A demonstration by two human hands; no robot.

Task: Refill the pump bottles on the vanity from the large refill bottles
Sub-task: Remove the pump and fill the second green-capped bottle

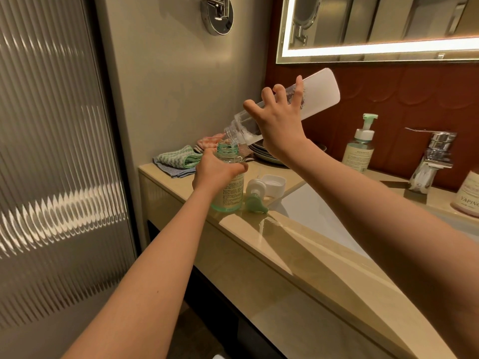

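Vanity counter (pixel 298 244), beige stone. Refill bottle (pixel 321 92), frosted, tilted neck-down, mouth just above the neck of the open pump bottle (pixel 230 193), which stands upright near the counter's front edge. Right hand (pixel 280 117), raised, fingers spread and wrapped round the refill bottle. Left hand (pixel 215 172), gripping the pump bottle's shoulder. Pump head (pixel 255 195), lying just beside it.

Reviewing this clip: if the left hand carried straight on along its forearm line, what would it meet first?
Likely the stack of plates behind the pump bottle that the left hand grips, though depth is unclear. The refill bottle has its mouth just above that line.
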